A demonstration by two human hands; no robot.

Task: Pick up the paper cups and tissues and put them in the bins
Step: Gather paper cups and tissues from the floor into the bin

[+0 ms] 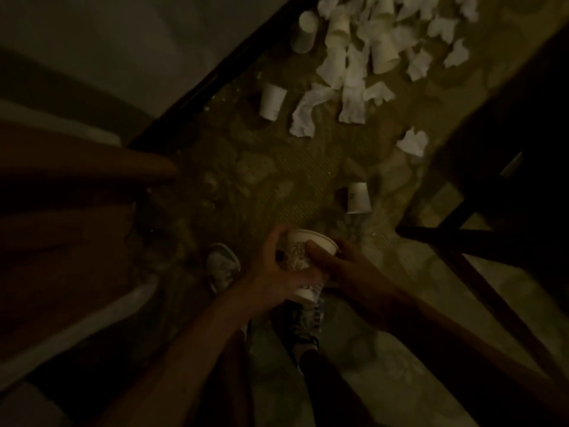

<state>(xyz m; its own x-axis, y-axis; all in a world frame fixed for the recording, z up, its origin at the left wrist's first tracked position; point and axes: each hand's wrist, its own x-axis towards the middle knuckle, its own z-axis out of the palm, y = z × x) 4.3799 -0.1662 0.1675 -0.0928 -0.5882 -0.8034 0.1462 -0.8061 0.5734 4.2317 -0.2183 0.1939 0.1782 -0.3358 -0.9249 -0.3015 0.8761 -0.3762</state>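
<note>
Holding position over the floor [295,167], light very poor. The held cup [300,252] sits between both hands at lower centre. Its open rim is tipped up and away from the person, and its long axis runs roughly fore-and-aft. A second white edge shows below the hands; cannot tell whether that is a nested cup or the same one.

Grip: the left hand [277,269] has its fingers curled round the near-left side of the held cup. The right hand [338,261] has its thumb laid across the printed wall, with its fingers hidden underneath. Both grips are closed on the cup, neither spread.

Key relation: the nearest loose cup [358,198] lies on the floor ahead and slightly right of the hands, apart from them. Its long axis points away from the person, wide end nearer. The right hand is the closer one.

Another cup [272,101] lies farther off to the left. A heap of tissues [354,87] mixed with more cups lies beyond that, well apart from the hands.

No bin can be made out for certain in this view.

Judgement: early in the task; most litter is not yet collected.
</note>
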